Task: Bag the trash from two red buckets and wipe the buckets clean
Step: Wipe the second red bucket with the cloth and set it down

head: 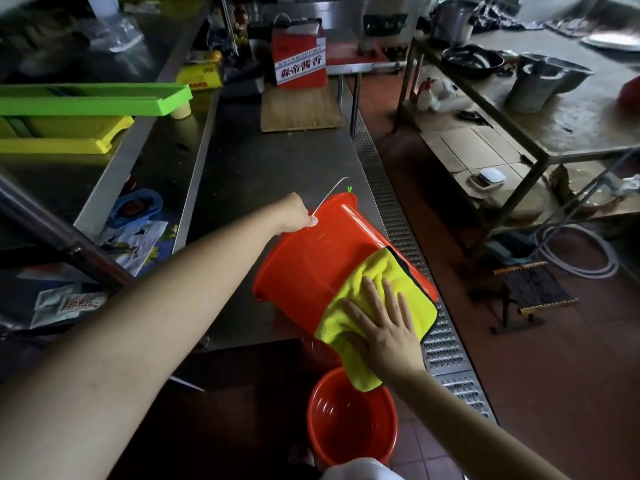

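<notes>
A red bucket (311,258) lies tipped on its side at the near edge of the steel counter (263,168), its mouth turned away from me. My left hand (296,213) grips its rim near the thin wire handle (329,194). My right hand (384,323) presses flat, fingers spread, on a yellow cloth (391,271) draped over the bucket's outer wall. A second red bucket (351,419) stands upright on the floor below, its inside showing nothing in it.
A metal drain grate (398,216) runs along the counter's right side over the red tile floor. A red box (299,51) and wooden board (299,110) sit at the counter's far end. Green and yellow trays (86,98) rest on the left shelf. A steel table (554,116) stands to the right.
</notes>
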Demonstrator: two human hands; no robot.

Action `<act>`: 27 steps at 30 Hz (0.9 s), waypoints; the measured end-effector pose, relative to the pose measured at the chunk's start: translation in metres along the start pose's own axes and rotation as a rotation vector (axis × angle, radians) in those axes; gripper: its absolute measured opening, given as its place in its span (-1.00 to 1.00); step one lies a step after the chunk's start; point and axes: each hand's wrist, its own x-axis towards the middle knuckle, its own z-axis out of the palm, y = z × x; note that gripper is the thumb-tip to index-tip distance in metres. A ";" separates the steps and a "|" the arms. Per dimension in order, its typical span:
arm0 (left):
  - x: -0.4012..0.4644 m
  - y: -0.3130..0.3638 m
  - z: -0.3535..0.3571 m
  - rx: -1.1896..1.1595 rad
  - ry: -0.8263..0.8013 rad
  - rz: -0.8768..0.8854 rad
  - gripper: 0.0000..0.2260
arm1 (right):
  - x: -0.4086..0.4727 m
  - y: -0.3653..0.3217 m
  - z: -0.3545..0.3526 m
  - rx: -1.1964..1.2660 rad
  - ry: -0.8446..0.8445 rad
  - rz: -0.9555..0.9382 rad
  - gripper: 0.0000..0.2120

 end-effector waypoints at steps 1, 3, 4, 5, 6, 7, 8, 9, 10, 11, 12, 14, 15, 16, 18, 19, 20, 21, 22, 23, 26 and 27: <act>0.000 -0.001 -0.001 0.008 -0.009 0.000 -0.58 | 0.015 -0.006 -0.002 -0.005 -0.019 0.007 -0.41; 0.000 -0.002 -0.002 0.025 -0.016 0.000 -0.61 | 0.053 -0.021 -0.006 0.003 -0.063 0.020 -0.40; 0.000 -0.003 -0.002 0.031 -0.016 0.002 -0.60 | 0.074 -0.029 -0.008 0.018 -0.090 0.028 -0.39; 0.000 -0.004 -0.002 0.032 -0.013 0.002 -0.58 | 0.094 -0.036 -0.010 0.034 -0.117 0.036 -0.39; -0.001 -0.006 -0.002 0.031 -0.007 0.002 -0.57 | 0.112 -0.043 -0.012 0.044 -0.141 0.043 -0.39; -0.001 -0.008 -0.001 0.024 0.002 0.003 -0.56 | 0.127 -0.049 -0.015 0.048 -0.159 0.047 -0.39; -0.002 -0.009 -0.002 0.017 0.007 0.004 -0.56 | 0.137 -0.053 -0.016 0.049 -0.176 0.050 -0.39; -0.002 -0.010 -0.002 0.010 0.009 0.006 -0.55 | 0.142 -0.055 -0.018 0.049 -0.186 0.050 -0.39; -0.003 -0.011 -0.003 0.008 0.008 0.008 -0.55 | 0.142 -0.055 -0.018 0.052 -0.186 0.046 -0.40; -0.004 -0.011 -0.003 0.009 0.004 0.006 -0.55 | 0.137 -0.052 -0.019 0.062 -0.174 0.039 -0.41; -0.005 -0.012 -0.003 0.010 0.000 0.005 -0.54 | 0.127 -0.047 -0.019 0.077 -0.154 0.034 -0.42; -0.007 -0.014 -0.002 0.007 0.005 0.002 -0.53 | 0.100 -0.032 -0.018 0.106 -0.118 0.038 -0.43; -0.009 -0.015 -0.001 -0.003 0.011 -0.001 -0.53 | 0.083 -0.022 -0.016 0.110 -0.103 0.045 -0.44; -0.010 -0.016 -0.001 -0.017 0.017 -0.006 -0.53 | 0.065 -0.011 -0.014 0.105 -0.085 0.052 -0.44; -0.013 -0.014 0.001 -0.028 0.016 -0.013 -0.50 | 0.029 0.014 -0.011 0.096 -0.056 0.070 -0.43; -0.014 -0.014 0.001 -0.021 0.015 -0.011 -0.49 | 0.012 0.025 -0.010 0.098 -0.050 0.079 -0.42; -0.015 -0.014 0.002 -0.009 0.015 -0.007 -0.49 | -0.002 0.035 -0.009 0.104 -0.049 0.087 -0.42; -0.016 -0.014 0.002 -0.001 0.016 -0.007 -0.49 | -0.013 0.042 -0.010 0.113 -0.053 0.089 -0.41; -0.017 -0.014 0.002 0.004 0.015 -0.007 -0.49 | -0.018 0.046 -0.010 0.121 -0.062 0.084 -0.41; -0.018 -0.014 0.002 0.009 0.014 -0.011 -0.49 | -0.020 0.048 -0.012 0.126 -0.073 0.076 -0.42; -0.020 -0.018 0.003 0.030 0.006 -0.013 -0.49 | -0.003 0.039 -0.016 0.136 -0.116 0.072 -0.43; -0.020 -0.020 0.003 0.032 0.002 -0.012 -0.49 | 0.010 0.033 -0.019 0.140 -0.134 0.074 -0.43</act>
